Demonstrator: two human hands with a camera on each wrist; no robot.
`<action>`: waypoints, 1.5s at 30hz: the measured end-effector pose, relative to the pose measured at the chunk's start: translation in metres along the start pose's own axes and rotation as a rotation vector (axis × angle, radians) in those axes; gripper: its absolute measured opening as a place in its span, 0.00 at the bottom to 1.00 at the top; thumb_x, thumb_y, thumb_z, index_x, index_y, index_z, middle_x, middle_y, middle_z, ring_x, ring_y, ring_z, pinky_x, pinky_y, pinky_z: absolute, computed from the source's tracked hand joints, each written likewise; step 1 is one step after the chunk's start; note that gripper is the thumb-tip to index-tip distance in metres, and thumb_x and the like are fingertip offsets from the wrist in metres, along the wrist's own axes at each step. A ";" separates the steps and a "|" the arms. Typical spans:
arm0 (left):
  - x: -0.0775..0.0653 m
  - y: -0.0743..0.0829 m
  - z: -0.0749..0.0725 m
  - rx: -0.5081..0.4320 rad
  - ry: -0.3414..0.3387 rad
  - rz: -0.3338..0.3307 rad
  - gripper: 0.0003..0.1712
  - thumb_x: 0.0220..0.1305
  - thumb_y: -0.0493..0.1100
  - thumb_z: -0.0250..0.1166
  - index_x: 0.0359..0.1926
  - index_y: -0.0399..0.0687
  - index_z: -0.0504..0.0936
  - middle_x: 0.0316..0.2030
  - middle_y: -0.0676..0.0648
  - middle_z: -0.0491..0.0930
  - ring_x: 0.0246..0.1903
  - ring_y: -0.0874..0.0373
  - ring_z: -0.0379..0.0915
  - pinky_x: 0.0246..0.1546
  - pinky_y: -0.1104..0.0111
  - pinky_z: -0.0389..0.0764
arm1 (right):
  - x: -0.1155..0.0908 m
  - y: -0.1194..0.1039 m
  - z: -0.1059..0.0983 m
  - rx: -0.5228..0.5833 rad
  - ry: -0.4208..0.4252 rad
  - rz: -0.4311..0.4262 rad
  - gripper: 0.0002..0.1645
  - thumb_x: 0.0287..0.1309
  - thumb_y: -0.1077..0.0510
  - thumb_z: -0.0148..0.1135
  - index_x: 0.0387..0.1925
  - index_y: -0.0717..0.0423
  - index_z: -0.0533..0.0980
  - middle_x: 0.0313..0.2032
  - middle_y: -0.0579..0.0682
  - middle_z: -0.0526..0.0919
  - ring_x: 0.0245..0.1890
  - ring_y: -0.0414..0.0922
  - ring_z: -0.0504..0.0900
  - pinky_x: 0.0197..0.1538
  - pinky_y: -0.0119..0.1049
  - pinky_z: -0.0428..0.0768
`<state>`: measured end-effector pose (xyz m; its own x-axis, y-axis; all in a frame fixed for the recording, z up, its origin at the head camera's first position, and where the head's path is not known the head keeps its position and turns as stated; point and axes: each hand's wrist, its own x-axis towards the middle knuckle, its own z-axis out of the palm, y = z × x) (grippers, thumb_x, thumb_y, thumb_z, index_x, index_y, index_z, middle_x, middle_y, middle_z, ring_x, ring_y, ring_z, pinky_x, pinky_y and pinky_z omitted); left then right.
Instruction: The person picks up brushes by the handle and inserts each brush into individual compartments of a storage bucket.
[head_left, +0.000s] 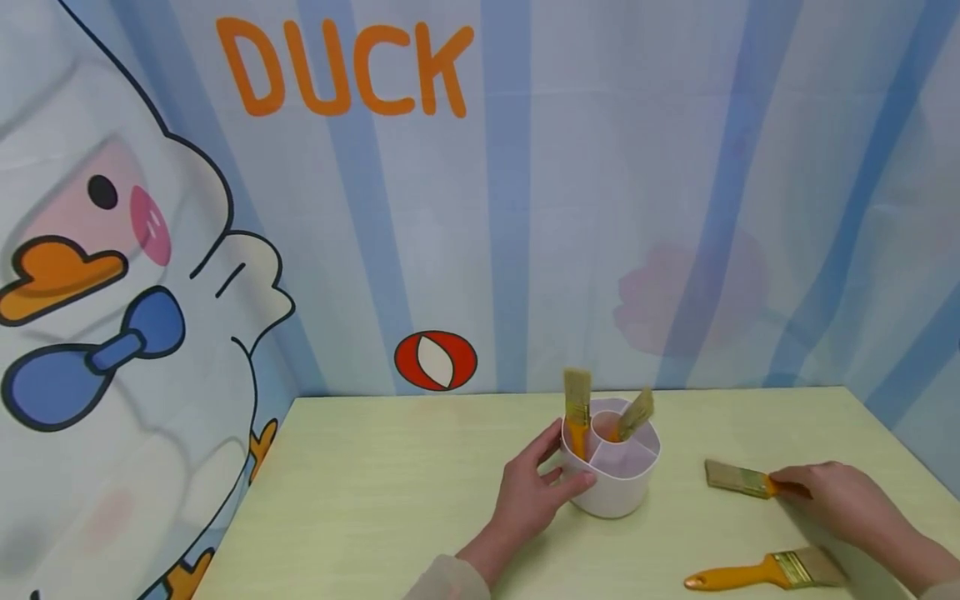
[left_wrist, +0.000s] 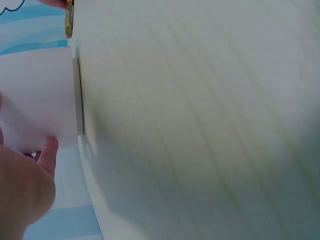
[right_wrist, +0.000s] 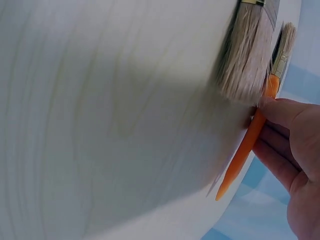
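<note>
Head view: person at a pale worktop (head_left: pixel 375 500), two bare hands in play. Left hand (head_left: pixel 525 492) curved round the left side of a white divided cup (head_left: pixel 611 497), thumb on the near wall, fingers on the far left. Cup upright, right of centre. Two brushes in it, bristles up: the left brush (head_left: pixel 577 398) near vertical in an outer left compartment, the second brush (head_left: pixel 637 413) leaning right out of the round middle one. Right hand (head_left: pixel 847 504) well apart from the cup, pinching the orange handle of a third brush (head_left: pixel 737 480), bristles aimed left at the cup. Fourth brush (head_left: pixel 768 572) flat on the worktop nearer the person, handle left, bristles right, just beside the right forearm. Striped blue backdrop (head_left: pixel 570 208) behind, orange DUCK lettering (head_left: pixel 345 68), big duck print (head_left: pixel 75 500) at left.

Left wrist view: sideways. Left hand against the cup wall, one fingertip near its base. Bit of a brush at the top edge, mostly cut off.

Right wrist view: third brush handle between thumb and fingers, bristle end up top. Can't tell if it's clear of the worktop. Fourth brush's bristles loom in front, partly covering it.
</note>
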<state>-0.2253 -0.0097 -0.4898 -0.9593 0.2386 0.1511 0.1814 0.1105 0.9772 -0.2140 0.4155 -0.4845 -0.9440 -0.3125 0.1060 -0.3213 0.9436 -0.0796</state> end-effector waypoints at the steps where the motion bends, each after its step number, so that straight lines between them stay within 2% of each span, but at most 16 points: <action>1: 0.000 0.000 0.000 0.002 0.000 -0.001 0.45 0.66 0.48 0.78 0.80 0.54 0.70 0.76 0.50 0.72 0.74 0.44 0.70 0.62 0.52 0.83 | 0.000 0.000 0.000 0.012 0.010 0.004 0.08 0.60 0.65 0.75 0.42 0.61 0.90 0.37 0.54 0.92 0.35 0.54 0.90 0.40 0.53 0.89; 10: 0.001 0.005 -0.002 0.010 0.001 -0.010 0.45 0.67 0.48 0.78 0.80 0.55 0.69 0.76 0.50 0.71 0.75 0.45 0.69 0.63 0.52 0.82 | 0.001 0.001 -0.002 0.050 0.042 0.031 0.10 0.57 0.65 0.78 0.42 0.58 0.90 0.37 0.52 0.92 0.35 0.52 0.90 0.40 0.51 0.89; 16: 0.002 0.004 -0.002 0.011 -0.002 -0.002 0.45 0.67 0.48 0.78 0.80 0.55 0.69 0.76 0.50 0.71 0.74 0.45 0.69 0.63 0.53 0.82 | -0.004 0.005 -0.001 0.108 0.015 0.063 0.14 0.59 0.62 0.77 0.47 0.61 0.89 0.41 0.56 0.92 0.40 0.55 0.90 0.42 0.53 0.89; 19: 0.002 0.003 -0.002 0.004 -0.003 0.001 0.45 0.67 0.48 0.78 0.80 0.55 0.69 0.76 0.50 0.71 0.74 0.45 0.69 0.63 0.53 0.82 | -0.007 0.007 0.000 0.139 0.032 0.075 0.16 0.60 0.61 0.77 0.49 0.61 0.89 0.43 0.56 0.92 0.42 0.57 0.90 0.43 0.52 0.89; 27: 0.000 0.003 -0.002 -0.005 -0.003 0.009 0.44 0.67 0.47 0.78 0.80 0.54 0.70 0.76 0.49 0.72 0.74 0.45 0.70 0.63 0.54 0.83 | -0.007 0.006 0.004 0.112 0.079 0.068 0.10 0.59 0.64 0.76 0.44 0.58 0.91 0.40 0.54 0.92 0.38 0.54 0.90 0.42 0.53 0.88; 32: -0.001 0.004 0.000 -0.006 0.002 0.005 0.45 0.66 0.46 0.78 0.80 0.53 0.70 0.76 0.49 0.72 0.74 0.44 0.70 0.63 0.53 0.83 | -0.006 0.002 0.003 0.108 0.104 0.061 0.10 0.58 0.63 0.77 0.42 0.56 0.91 0.39 0.53 0.92 0.37 0.52 0.90 0.40 0.50 0.89; 34: -0.001 0.004 0.000 -0.010 0.003 0.003 0.45 0.66 0.46 0.79 0.80 0.53 0.70 0.76 0.49 0.72 0.74 0.44 0.70 0.63 0.53 0.82 | -0.005 -0.002 0.000 0.142 0.114 0.071 0.10 0.59 0.63 0.77 0.44 0.56 0.91 0.40 0.53 0.92 0.38 0.52 0.90 0.40 0.48 0.89; 37: -0.001 0.003 0.001 -0.019 0.004 0.000 0.45 0.66 0.47 0.79 0.80 0.53 0.70 0.76 0.49 0.72 0.74 0.44 0.70 0.63 0.52 0.82 | -0.002 -0.011 -0.008 0.225 0.139 0.089 0.11 0.63 0.61 0.75 0.47 0.56 0.91 0.42 0.53 0.93 0.37 0.47 0.90 0.38 0.40 0.89; 41: -0.002 0.002 0.001 -0.023 0.012 0.000 0.45 0.66 0.47 0.79 0.80 0.52 0.70 0.76 0.49 0.72 0.74 0.44 0.70 0.63 0.52 0.82 | 0.005 -0.028 -0.023 0.401 0.140 0.141 0.16 0.70 0.54 0.72 0.54 0.57 0.89 0.46 0.54 0.92 0.37 0.33 0.88 0.36 0.31 0.86; 45: -0.002 0.002 0.002 -0.017 0.020 -0.007 0.45 0.66 0.47 0.79 0.80 0.52 0.70 0.76 0.49 0.72 0.73 0.43 0.70 0.63 0.52 0.82 | 0.015 -0.045 -0.037 0.608 0.105 0.230 0.26 0.74 0.46 0.68 0.62 0.59 0.84 0.50 0.55 0.91 0.41 0.27 0.86 0.40 0.29 0.86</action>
<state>-0.2228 -0.0080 -0.4886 -0.9647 0.2183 0.1471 0.1711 0.0952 0.9806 -0.2108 0.3723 -0.4430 -0.9912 -0.0688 0.1128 -0.1262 0.7455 -0.6544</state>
